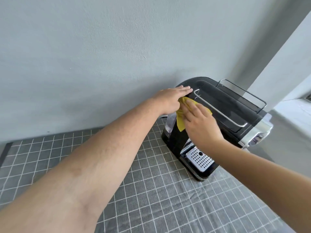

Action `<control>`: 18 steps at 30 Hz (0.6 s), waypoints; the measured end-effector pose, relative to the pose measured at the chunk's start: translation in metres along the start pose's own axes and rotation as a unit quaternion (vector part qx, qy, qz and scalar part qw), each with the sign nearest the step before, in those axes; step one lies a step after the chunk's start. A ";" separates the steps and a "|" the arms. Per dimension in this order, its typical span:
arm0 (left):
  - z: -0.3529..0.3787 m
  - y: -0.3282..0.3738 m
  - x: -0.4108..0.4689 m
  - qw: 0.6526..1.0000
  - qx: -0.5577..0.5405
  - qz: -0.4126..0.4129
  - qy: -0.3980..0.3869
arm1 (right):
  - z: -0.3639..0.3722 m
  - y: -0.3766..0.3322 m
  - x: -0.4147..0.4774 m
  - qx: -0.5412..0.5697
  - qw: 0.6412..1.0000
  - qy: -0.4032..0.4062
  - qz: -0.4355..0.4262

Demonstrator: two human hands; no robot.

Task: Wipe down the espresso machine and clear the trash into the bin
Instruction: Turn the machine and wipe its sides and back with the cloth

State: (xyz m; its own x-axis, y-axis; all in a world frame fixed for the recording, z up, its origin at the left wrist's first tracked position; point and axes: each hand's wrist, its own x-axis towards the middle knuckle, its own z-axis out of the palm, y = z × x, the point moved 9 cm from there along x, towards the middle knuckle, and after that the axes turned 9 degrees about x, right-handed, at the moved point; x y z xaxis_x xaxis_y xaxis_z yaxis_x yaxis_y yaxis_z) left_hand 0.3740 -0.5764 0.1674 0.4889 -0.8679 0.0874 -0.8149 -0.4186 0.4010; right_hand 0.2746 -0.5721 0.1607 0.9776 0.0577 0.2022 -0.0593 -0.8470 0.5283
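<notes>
Grey checked cloth (151, 199) covers the table nearest me, and the espresso machine (218, 115) stands on it toward the far right, its long top running away from me to the right. My right hand (200, 125) presses the yellow rag (180, 122) flat against its left upper edge, fingers together; the rag lies under those fingers. Beyond, my left hand (170, 100) rests flat on the top corner, fingers together, bracing
</notes>
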 end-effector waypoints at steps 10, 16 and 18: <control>0.000 -0.006 0.005 1.000 -0.018 0.012 0.019 | 0.165 -0.102 -0.039 0.001 0.950 -0.259 -0.171; -0.001 -0.004 0.004 1.000 0.004 0.003 0.003 | 0.100 -0.059 -0.028 0.081 0.973 -0.200 -0.086; -0.002 -0.003 0.005 1.000 0.004 0.001 0.000 | 0.054 -0.032 -0.017 0.085 0.985 -0.139 -0.061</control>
State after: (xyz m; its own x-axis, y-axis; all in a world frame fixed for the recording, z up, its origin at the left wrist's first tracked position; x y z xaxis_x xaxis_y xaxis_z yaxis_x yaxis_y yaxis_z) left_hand 0.3794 -0.5788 0.1681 0.4869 -0.8690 0.0880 -0.8187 -0.4190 0.3927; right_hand 0.2711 -0.5745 0.0956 0.9943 0.0376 -0.0994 0.0732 -0.9201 0.3847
